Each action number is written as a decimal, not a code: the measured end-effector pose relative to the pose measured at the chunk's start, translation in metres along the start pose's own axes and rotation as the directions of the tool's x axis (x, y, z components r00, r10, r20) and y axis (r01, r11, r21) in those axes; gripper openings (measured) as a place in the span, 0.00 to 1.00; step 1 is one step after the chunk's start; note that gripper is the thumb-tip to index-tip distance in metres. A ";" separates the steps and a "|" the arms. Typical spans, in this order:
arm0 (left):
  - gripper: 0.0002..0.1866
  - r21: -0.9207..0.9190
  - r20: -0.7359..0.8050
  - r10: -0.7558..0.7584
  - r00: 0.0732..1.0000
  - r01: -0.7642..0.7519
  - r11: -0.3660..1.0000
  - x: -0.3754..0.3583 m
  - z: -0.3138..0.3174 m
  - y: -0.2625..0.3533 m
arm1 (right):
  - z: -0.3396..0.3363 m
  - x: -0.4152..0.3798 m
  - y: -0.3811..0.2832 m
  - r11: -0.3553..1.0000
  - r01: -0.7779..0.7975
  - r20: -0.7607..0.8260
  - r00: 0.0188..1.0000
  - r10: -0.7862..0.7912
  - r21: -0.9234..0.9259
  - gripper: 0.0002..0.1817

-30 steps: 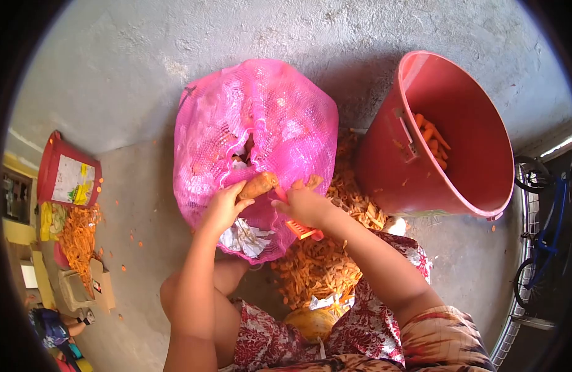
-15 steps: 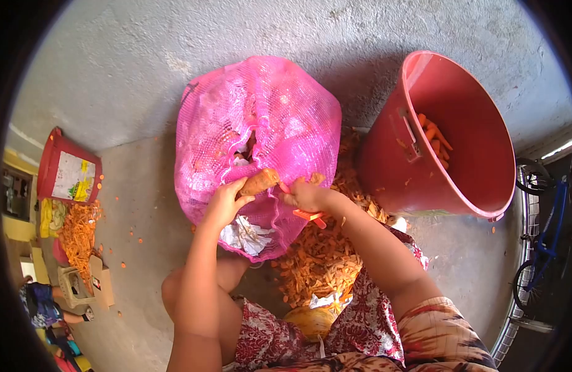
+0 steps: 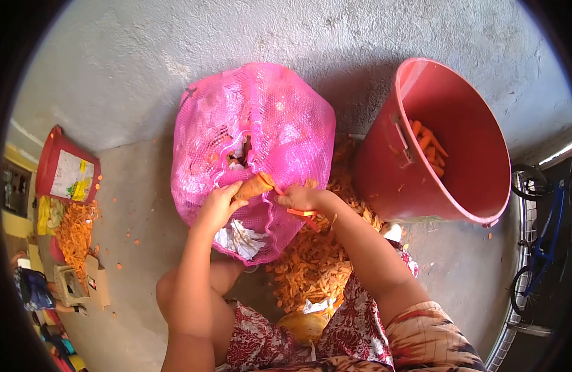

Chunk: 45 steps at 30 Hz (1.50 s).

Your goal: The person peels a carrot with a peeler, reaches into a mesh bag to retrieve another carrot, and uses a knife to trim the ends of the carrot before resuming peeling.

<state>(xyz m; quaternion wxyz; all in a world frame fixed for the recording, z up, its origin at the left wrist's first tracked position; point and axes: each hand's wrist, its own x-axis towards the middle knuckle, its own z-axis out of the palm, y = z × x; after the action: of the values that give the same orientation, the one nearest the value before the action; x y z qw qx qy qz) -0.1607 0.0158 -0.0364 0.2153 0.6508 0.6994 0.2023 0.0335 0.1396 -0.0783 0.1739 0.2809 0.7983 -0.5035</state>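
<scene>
A thick, brown-orange carrot [image 3: 254, 186] is gripped in my left hand [image 3: 221, 204], over the front of a pink mesh sack [image 3: 292, 146]. My right hand [image 3: 301, 197] is closed round an orange-red peeler [image 3: 303, 212] at the sack's right side, close to the carrot's end. Through the sack's opening show carrots and white paper. A large pile of orange peelings [image 3: 314, 263] lies on the floor below my right forearm.
A tall red bin [image 3: 385, 167] holding peeled carrots [image 3: 430, 149] stands at the right, by the grey wall [image 3: 236, 31]. At the left are another red bucket [image 3: 66, 170], more peelings [image 3: 76, 239], a crate and a person's legs. A blue bicycle [image 3: 549, 239] is far right.
The view has shifted slightly, so the sack and bin appear a little lower and further left. The carrot in my left hand is tilted a little differently, its end near my right hand.
</scene>
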 end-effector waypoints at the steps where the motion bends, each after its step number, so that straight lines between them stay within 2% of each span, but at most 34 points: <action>1: 0.23 0.037 -0.032 0.051 0.998 -0.049 0.998 -0.001 -0.002 0.002 | -0.005 -0.011 -0.012 0.999 -0.011 0.015 1.000 0.011 0.046 0.28; 2: 0.22 0.073 -0.062 0.103 0.993 -0.098 0.993 -0.001 -0.002 0.005 | -0.008 -0.018 -0.019 0.995 -0.026 0.031 0.999 0.023 0.092 0.28; 5: 0.22 0.098 -0.051 0.093 0.994 -0.088 0.991 -0.003 -0.003 0.011 | -0.006 -0.018 -0.020 0.997 -0.055 -0.019 0.998 0.056 0.059 0.26; 8: 0.23 -0.018 -0.020 0.072 0.997 -0.072 0.997 0.000 -0.003 0.003 | -0.002 -0.011 -0.011 0.997 -0.012 -0.016 1.000 0.013 0.080 0.26; 11: 0.25 -0.158 -0.006 0.056 0.998 -0.057 0.986 0.001 -0.007 -0.005 | 0.003 0.003 0.009 0.919 -0.064 0.139 0.990 0.010 0.389 0.25; 12: 0.25 -0.254 0.014 0.005 1.000 -0.001 0.967 0.001 -0.006 -0.012 | 0.000 -0.001 0.007 0.905 -0.071 0.145 0.989 0.010 0.419 0.24; 14: 0.25 -0.436 0.065 -0.091 0.994 0.110 0.893 0.001 0.000 -0.025 | -0.007 -0.015 0.005 0.876 -0.085 0.158 0.987 0.010 0.475 0.22; 15: 0.25 -0.516 0.107 -0.122 0.987 0.160 0.842 0.002 -0.003 -0.021 | -0.016 -0.034 -0.010 0.847 -0.117 0.156 0.987 0.041 0.519 0.21; 17: 0.25 -0.656 0.198 -0.172 0.965 0.261 0.708 0.003 -0.012 -0.005 | -0.019 -0.047 -0.012 0.815 -0.079 0.114 0.993 0.016 0.574 0.20; 20: 0.24 -0.690 0.248 -0.111 0.962 0.256 0.677 0.007 -0.019 0.006 | -0.020 -0.051 0.002 0.754 0.014 0.088 0.991 -0.096 0.657 0.18; 22: 0.21 -0.759 0.250 -0.085 0.965 0.250 0.601 0.010 -0.027 0.022 | -0.023 -0.068 -0.005 0.708 0.043 0.088 0.985 -0.148 0.705 0.18; 25: 0.18 -0.872 0.190 0.017 0.982 0.161 0.462 0.013 -0.023 0.035 | -0.020 -0.097 -0.022 0.638 0.125 -0.035 0.988 -0.152 0.760 0.18; 29: 0.21 -0.977 0.044 0.079 0.996 0.026 0.211 0.020 -0.004 0.042 | -0.019 -0.122 -0.027 0.610 0.022 0.035 0.996 -0.082 0.792 0.18; 32: 0.26 -0.957 0.202 -0.121 0.972 0.169 -0.235 0.022 0.020 0.067 | -0.009 -0.128 -0.021 0.523 0.039 0.001 0.997 -0.077 0.851 0.18; 33: 0.30 -0.939 0.232 0.058 0.971 0.239 -0.248 0.021 0.015 0.089 | -0.009 -0.132 -0.024 0.519 0.046 -0.021 0.998 -0.054 0.854 0.17; 34: 0.29 -0.917 0.344 0.041 0.938 0.346 -0.198 0.023 0.027 0.086 | -0.009 -0.136 -0.026 0.558 0.056 -0.056 0.998 -0.017 0.828 0.18; 36: 0.28 -0.797 0.539 0.064 0.840 0.534 -0.282 0.024 0.038 0.091 | -0.010 -0.142 -0.027 0.633 0.068 -0.130 0.990 0.052 0.771 0.19; 38: 0.25 -0.744 0.594 0.126 0.795 0.602 -0.290 0.028 0.044 0.092 | -0.007 -0.141 -0.017 0.902 0.066 -0.339 0.936 0.093 0.427 0.19; 39: 0.24 -0.716 0.619 0.156 0.770 0.634 -0.292 0.029 0.046 0.094 | -0.006 -0.141 -0.015 0.975 0.025 -0.439 0.895 0.077 0.222 0.20; 42: 0.21 -0.857 0.511 0.055 0.858 0.514 -0.041 0.029 0.050 0.105 | -0.005 -0.146 -0.014 0.985 -0.169 -0.434 0.886 0.164 0.028 0.19; 43: 0.20 -0.846 0.522 0.083 0.849 0.528 -0.074 0.030 0.045 0.109 | 0.000 -0.145 -0.006 0.992 -0.120 -0.491 0.867 0.090 -0.031 0.17; 45: 0.21 -0.859 0.511 0.102 0.853 0.512 0.017 0.031 0.043 0.114 | 0.002 -0.149 -0.005 0.989 -0.118 -0.505 0.861 0.057 -0.089 0.16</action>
<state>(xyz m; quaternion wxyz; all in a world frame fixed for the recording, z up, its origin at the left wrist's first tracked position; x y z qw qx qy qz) -0.0445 0.0547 -0.0094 0.7788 0.2326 0.3853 0.4370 0.1469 0.0953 0.0084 -0.0001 0.4271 0.8306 -0.3572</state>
